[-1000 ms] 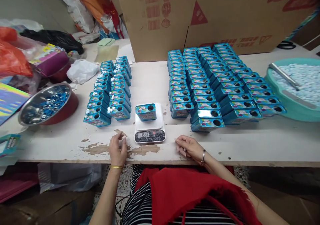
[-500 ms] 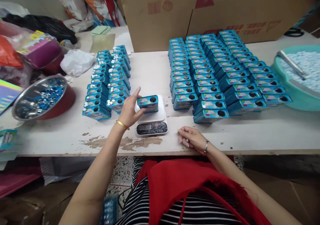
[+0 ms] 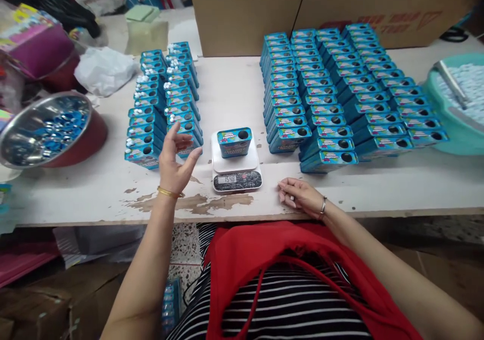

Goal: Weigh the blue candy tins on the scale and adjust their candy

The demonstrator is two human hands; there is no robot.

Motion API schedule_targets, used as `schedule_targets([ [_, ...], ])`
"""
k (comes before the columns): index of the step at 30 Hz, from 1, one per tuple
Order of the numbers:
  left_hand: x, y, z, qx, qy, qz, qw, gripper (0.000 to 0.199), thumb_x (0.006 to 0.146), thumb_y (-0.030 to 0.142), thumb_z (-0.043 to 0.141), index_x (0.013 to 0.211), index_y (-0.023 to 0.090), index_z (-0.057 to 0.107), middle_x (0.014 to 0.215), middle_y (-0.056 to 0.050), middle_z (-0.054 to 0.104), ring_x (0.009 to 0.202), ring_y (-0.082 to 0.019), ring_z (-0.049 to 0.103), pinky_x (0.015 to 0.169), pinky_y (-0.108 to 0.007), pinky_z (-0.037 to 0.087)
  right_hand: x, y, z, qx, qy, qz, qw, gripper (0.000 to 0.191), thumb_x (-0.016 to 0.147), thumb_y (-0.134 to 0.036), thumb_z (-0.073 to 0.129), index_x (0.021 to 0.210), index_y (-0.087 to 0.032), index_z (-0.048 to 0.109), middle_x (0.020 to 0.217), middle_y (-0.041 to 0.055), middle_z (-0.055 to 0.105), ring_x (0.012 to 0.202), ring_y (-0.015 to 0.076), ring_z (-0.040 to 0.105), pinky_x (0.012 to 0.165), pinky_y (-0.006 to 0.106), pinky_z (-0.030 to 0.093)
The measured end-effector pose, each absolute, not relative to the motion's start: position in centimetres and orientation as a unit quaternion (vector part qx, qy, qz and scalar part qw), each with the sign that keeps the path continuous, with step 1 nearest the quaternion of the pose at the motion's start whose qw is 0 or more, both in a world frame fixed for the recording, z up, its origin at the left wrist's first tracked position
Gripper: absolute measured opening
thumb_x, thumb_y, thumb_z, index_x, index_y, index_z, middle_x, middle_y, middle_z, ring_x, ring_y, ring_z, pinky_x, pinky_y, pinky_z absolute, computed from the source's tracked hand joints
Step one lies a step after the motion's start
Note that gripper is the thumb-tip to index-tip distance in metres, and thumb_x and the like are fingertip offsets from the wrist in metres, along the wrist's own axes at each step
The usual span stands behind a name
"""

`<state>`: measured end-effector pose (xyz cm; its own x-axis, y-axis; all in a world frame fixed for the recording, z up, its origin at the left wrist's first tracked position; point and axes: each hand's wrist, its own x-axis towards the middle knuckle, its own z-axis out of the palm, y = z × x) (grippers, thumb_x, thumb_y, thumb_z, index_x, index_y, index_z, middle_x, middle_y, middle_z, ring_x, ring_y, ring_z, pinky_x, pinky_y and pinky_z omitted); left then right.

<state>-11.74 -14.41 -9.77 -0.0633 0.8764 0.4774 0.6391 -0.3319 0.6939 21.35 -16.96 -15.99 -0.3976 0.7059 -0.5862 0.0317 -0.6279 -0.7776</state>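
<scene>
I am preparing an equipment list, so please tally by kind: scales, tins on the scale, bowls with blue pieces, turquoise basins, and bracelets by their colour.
Scale: 1
Tin on the scale: 1
Bowl with blue pieces: 1
Turquoise basin: 1
Gold-coloured bracelet: 1
Silver-coloured bracelet: 1
Total: 6

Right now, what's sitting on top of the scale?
A blue tin stands upright on the scale. It covers the patch beneath its base, so anything there is hidden; what's inside it can't be made out either.
</scene>
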Motion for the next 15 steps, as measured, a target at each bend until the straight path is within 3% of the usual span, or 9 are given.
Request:
schedule_targets([
  [9,-9.3,-15.0,-9.9,0.693,0.564,0.441,0.086,0.062,0.084,0.048,0.057,0.136,0.023,0.034,0.112,-0.007,0.058,0.095,-0.016,0.059,0.084,-0.032,0.051,21.7,-17.3,-16.6,-0.485,-0.406,0.735,0.245,0.047,0.069,-0.058,0.068,0.074,-0.016,0.048,0.056,-0.0011,0.058,0.033,0.0029,0.031,0.03,0.015,0.015],
  [12,-8.4,-14.1,-8.6,0.743,0.546,0.385,0.033,0.057,0.083,0.051,0.057,0.131,0.022,0.042,0.117,-0.009,0.056,0.107,-0.021,0.054,0.092,-0.037,0.047,21.7,-17.1,-16.5,-0.478,-0.41,0.738,0.24,0.049,0.066,-0.06,0.069,0.075,-0.016,0.047,0.054,-0.0021,0.057,0.032,0.0029,0.03,0.029,0.016,0.015],
  [15,-7.2,-11.9,-7.5,0.799,0.525,0.295,-0.014,0.071,0.076,0.057,0.063,0.133,0.021,0.041,0.129,-0.013,0.049,0.12,-0.028,0.045,0.101,-0.044,0.037,21.6,-16.9,-16.5,-0.472,-0.412,0.74,0.244,0.049,0.064,-0.059,0.069,0.076,-0.017,0.047,0.053,-0.0028,0.057,0.031,0.0033,0.03,0.029,0.016,0.016],
])
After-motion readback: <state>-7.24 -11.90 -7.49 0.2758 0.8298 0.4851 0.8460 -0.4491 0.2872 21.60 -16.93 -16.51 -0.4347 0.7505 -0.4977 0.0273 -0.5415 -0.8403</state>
